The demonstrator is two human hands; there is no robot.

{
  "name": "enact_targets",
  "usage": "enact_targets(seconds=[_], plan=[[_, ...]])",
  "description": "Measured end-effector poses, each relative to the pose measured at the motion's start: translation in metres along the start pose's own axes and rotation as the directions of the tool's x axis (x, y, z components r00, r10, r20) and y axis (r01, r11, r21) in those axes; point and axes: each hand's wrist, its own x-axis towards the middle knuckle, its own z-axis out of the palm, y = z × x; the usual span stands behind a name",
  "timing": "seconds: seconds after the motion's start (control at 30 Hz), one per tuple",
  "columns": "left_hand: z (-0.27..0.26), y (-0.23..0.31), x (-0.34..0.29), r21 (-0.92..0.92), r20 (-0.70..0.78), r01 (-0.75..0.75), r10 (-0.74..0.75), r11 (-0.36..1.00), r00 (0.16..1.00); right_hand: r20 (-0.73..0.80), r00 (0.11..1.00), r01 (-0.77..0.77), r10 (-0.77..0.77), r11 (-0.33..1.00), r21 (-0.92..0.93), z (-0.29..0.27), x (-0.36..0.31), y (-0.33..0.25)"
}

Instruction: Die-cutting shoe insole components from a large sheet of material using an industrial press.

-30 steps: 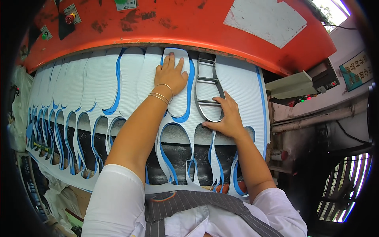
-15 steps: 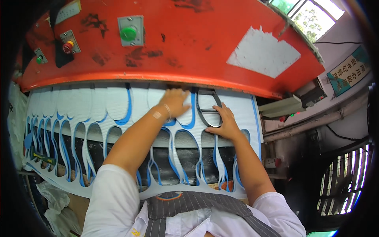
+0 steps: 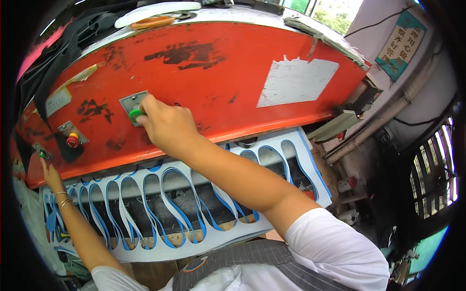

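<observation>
My right hand [image 3: 167, 121] reaches across to the large green push button [image 3: 136, 114] on the red machine front. Its fingers are curled together against the button and cover part of it. At the far left, my left hand [image 3: 51, 175] has a finger stretched up onto a small green button [image 3: 42, 154]; its other fingers show poorly. Below the red front lies a white and blue layered sheet [image 3: 194, 250] with several long cut-out holes. A bit of the dark-edged cutting die [image 3: 248, 142] shows on the sheet under the machine's lower edge; the rest is hidden.
A red and yellow knob [image 3: 73, 140] sits between the two green buttons. The red machine front [image 3: 218, 92] overhangs the sheet. Black straps [image 3: 53, 72] hang at the upper left, near orange-handled scissors [image 3: 153, 22]. A pipe [image 3: 374, 128] runs along the right wall.
Both hands have left the sheet and the die. My right hand has moved up and left to the large green button, my left to the small one. The view has tilted and shifted.
</observation>
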Motion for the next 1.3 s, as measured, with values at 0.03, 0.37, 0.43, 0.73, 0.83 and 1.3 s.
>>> enact_targets(seconds=[0.03, 0.37, 0.43, 0.73, 0.83, 1.3], plan=[[-0.014, -0.006, 0.003, 0.032, 0.085, 0.045, -0.047, 0.998, 0.995, 0.04, 0.998, -0.042, 0.041, 0.999, 0.019, 0.004, -0.001, -0.003], [-0.031, 0.204, -0.214, -0.275, 0.681, 0.305, -0.04, 0.912, 0.732, 0.729, 0.595, -0.354, 0.339, 0.924, -0.141, -0.081, -0.139, 0.023], [-0.024, 0.315, -0.262, -0.259, 0.807, 0.446, -0.061, 0.857, 0.587, 0.796, 0.46, -0.325, 0.394, 0.909, -0.261, -0.113, -0.17, 0.033], [-0.015, 0.475, -0.374, -0.376, 0.898, -0.091, 0.387, 0.922, 0.21, 0.773, 0.595, -0.179, 0.219, 0.974, -0.139, -0.168, -0.271, 0.028], [-0.013, 0.489, -0.378, -0.237, 0.855, -0.221, 0.311, 0.946, 0.415, 0.697, 0.694, -0.148, 0.182, 0.983, -0.11, -0.161, -0.269, 0.031], [-0.094, 0.534, -0.443, -0.074, 0.869, -0.142, 0.134, 0.987, 0.476, -0.681, 0.553, 0.154, -0.479, 0.863, -0.482, -0.364, -0.023, 0.111]])
